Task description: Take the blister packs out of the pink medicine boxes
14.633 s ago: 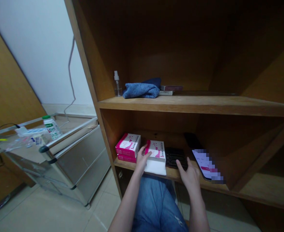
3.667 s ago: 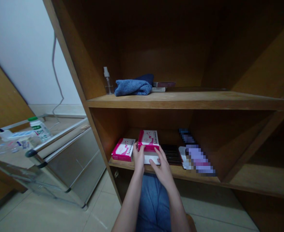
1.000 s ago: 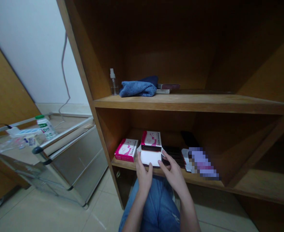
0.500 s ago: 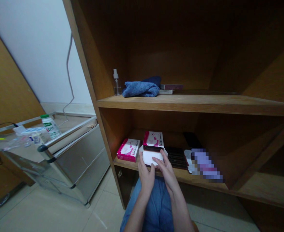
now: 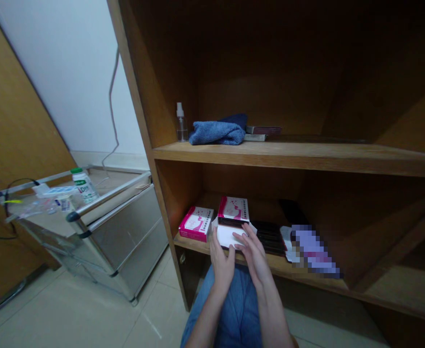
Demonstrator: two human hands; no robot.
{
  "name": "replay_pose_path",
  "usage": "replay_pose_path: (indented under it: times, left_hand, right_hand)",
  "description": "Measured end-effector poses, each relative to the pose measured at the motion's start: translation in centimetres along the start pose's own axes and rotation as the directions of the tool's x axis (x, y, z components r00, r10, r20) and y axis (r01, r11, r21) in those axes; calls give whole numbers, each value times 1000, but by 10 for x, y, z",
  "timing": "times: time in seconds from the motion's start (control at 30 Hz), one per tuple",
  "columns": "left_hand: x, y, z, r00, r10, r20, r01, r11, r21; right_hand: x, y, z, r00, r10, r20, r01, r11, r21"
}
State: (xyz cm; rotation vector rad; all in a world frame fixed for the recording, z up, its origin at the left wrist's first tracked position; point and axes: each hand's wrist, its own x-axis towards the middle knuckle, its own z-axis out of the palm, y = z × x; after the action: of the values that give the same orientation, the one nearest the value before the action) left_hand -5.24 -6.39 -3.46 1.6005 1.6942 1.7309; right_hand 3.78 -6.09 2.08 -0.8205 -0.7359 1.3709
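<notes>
A pink-and-white cardboard box (image 5: 234, 208) lies on the lower shelf, its front end open and a white flap (image 5: 229, 237) folded out towards me. Dark contents show in the opening. My left hand (image 5: 222, 258) grips the flap's left side, thumb at its near edge. On the right side, my right hand (image 5: 254, 249) has its fingers along the flap and box edge, with the thumb on the white face. A second pink-and-white box (image 5: 197, 223), closed, sits just left of my hands. Several thin dark packs (image 5: 272, 238) lie to the right, partly behind my right hand.
Farther right lies a pixelated purple packet (image 5: 312, 249). The upper shelf (image 5: 288, 153) holds a spray bottle (image 5: 182, 126), a blue towel (image 5: 218, 133) and flat boxes (image 5: 261, 133). At left stands a metal-framed cart (image 5: 125, 256) carrying a green-capped white bottle (image 5: 84, 186).
The view has shifted slightly, so the shelf appears farther right. My hands stay at the flap, and my right fingers have lifted and shifted a little.
</notes>
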Motion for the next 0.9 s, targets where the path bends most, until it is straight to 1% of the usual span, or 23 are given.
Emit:
replay_pose_path:
  times: [0.23, 0.47, 0.77, 0.9]
  left_hand:
    - [-1, 0, 0, 1000, 1, -4, -1, 1000, 23]
    - [0, 1, 0, 1000, -2, 13, 1, 999, 35]
    - [0, 1, -1, 1000, 11, 6, -11, 999, 48]
    - [-1, -2, 1, 1000, 8, 2, -8, 999, 48]
  right_hand:
    - [2, 3, -3, 1000, -17, -9, 17, 999, 41]
    - [5, 6, -3, 1000, -21, -22, 21, 1000, 19]
    - [3, 10, 2, 995, -75, -63, 73, 997, -24]
    - [5, 10, 1, 998, -46, -33, 44, 998, -54]
